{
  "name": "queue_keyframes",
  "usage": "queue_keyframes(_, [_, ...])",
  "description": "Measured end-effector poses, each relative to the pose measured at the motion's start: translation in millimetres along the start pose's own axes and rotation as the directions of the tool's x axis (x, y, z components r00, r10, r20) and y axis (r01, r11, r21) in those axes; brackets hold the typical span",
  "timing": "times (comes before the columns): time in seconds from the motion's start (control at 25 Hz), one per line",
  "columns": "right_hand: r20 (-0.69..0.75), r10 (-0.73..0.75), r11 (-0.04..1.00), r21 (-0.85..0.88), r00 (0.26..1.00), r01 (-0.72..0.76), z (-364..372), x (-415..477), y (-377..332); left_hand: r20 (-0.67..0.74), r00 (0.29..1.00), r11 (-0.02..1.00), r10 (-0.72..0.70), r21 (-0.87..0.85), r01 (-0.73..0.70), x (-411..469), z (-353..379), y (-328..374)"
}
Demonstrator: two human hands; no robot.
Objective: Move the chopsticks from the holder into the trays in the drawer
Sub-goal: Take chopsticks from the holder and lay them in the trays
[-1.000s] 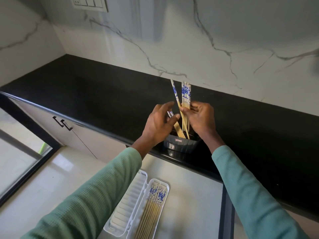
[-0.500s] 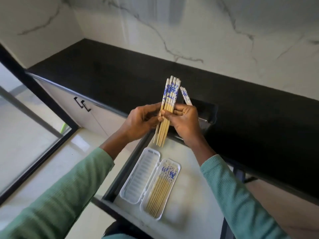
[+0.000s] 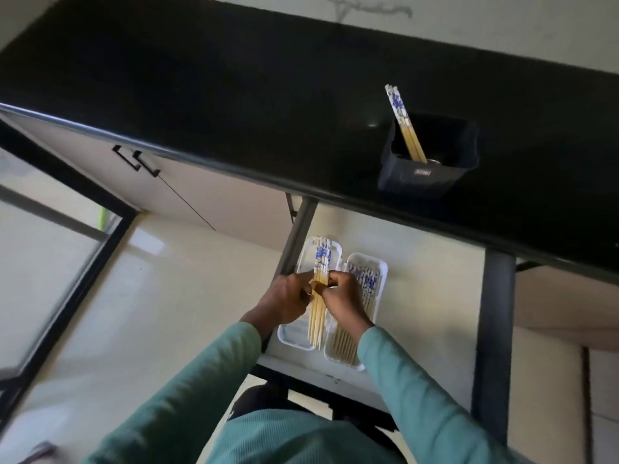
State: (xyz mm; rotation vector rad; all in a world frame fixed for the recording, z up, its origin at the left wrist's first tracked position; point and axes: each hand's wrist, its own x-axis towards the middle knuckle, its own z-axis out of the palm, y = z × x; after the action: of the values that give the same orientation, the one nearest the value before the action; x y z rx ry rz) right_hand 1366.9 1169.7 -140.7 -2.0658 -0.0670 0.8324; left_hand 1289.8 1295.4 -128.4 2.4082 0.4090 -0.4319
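Note:
A bundle of chopsticks (image 3: pixel 320 262) with blue-and-white tops lies lengthwise over the left white tray (image 3: pixel 290 339) in the open drawer (image 3: pixel 432 316). My left hand (image 3: pixel 288 301) and my right hand (image 3: pixel 341 301) both pinch the bundle at its middle. The right white tray (image 3: pixel 383 269) beside it holds several more chopsticks (image 3: pixel 366 283), partly hidden by my right hand. On the black counter the dark holder (image 3: pixel 425 175) stands near the edge with a few chopsticks (image 3: pixel 403 125) leaning inside.
The black counter (image 3: pixel 234 105) overhangs the back of the drawer. Dark drawer rails (image 3: pixel 492 329) run along both sides. Closed cabinet doors with black handles (image 3: pixel 137 159) are to the left, above a pale tiled floor (image 3: pixel 140 313).
The bundle went from the holder, was held above the drawer, and now lies down in the left tray with both hands on it. The view has tilted downward.

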Motion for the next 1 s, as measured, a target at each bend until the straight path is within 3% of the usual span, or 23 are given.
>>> queue_keyframes(0.08, [-0.061, 0.08, 0.996, -0.036, 0.995, -0.083, 15, 5, -1, 0.021, 0.998, 0.999, 0.051, 0.012, -0.051, 8, 5, -16])
queue_keyframes(0.36, [-0.243, 0.34, 0.921, -0.107, 0.909, -0.374, 58, 42, -1, -0.041, 0.991, 0.941, 0.126, 0.321, -0.106, 13, 21, -59])
queue_keyframes(0.48, [-0.227, 0.38, 0.902, -0.123, 0.897, -0.413, 72, 55, 2, -0.022, 0.981, 0.946, 0.194, 0.27, -0.181, 13, 23, -71])
queue_keyframes(0.64, [-0.177, 0.335, 0.923, -0.133, 0.925, -0.36, 89, 63, 12, -0.068, 0.943, 0.934, 0.326, 0.175, -0.31, 11, 18, -81])
queue_keyframes(1.0, [-0.332, 0.125, 0.951, -0.228, 0.935, -0.208, 112, 47, 26, -0.107, 0.923, 0.928, 0.37, 0.092, -0.361, 9, 17, -88])
